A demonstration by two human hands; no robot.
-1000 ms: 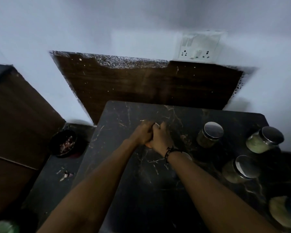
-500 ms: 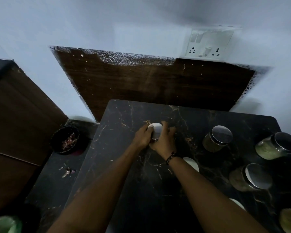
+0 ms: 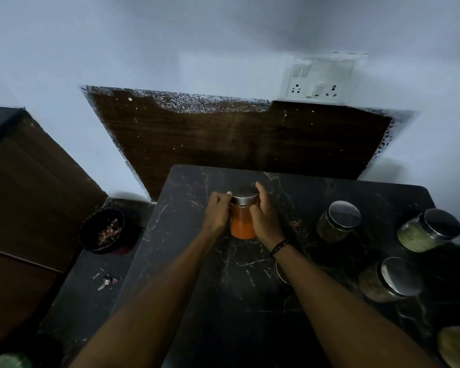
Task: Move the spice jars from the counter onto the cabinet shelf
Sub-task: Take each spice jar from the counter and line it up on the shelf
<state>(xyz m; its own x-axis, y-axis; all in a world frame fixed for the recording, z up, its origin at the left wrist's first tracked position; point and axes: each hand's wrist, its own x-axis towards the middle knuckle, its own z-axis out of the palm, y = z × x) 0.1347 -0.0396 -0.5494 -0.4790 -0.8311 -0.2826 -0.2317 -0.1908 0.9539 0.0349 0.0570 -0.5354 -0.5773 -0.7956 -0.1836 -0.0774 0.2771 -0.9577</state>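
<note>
Both my hands are clamped on one glass jar of orange-red powder with a round steel lid (image 3: 241, 216), which stands upright on the black marble-veined table (image 3: 223, 301), toward its far middle. My left hand (image 3: 218, 212) wraps the jar's left side, fingers curled up near the rim of the lid; my right hand (image 3: 263, 217) cups the right side, fingertips reaching past the lid's far edge, a dark beaded band (image 3: 278, 246) round that wrist. To the right on the same table stand more steel-lidded glass jars, well apart from the one I hold: a jar of dull green-brown spice (image 3: 337, 221) nearest, a jar of pale green powder (image 3: 428, 230) by the right edge, another jar of brownish-green spice (image 3: 389, 280) closer to me, and a yellowish-green jar (image 3: 456, 346) cut off by the lower right corner. Part of a pale rim shows just under my right forearm; I cannot tell what it is. Left of the table, on a lower dark ledge, sits a round black bowl with reddish scraps (image 3: 102, 230). Behind the table a dark wood-grain panel (image 3: 237, 139) leans on the pale wall, with a white switch-and-socket plate (image 3: 318, 79) above it.
</note>
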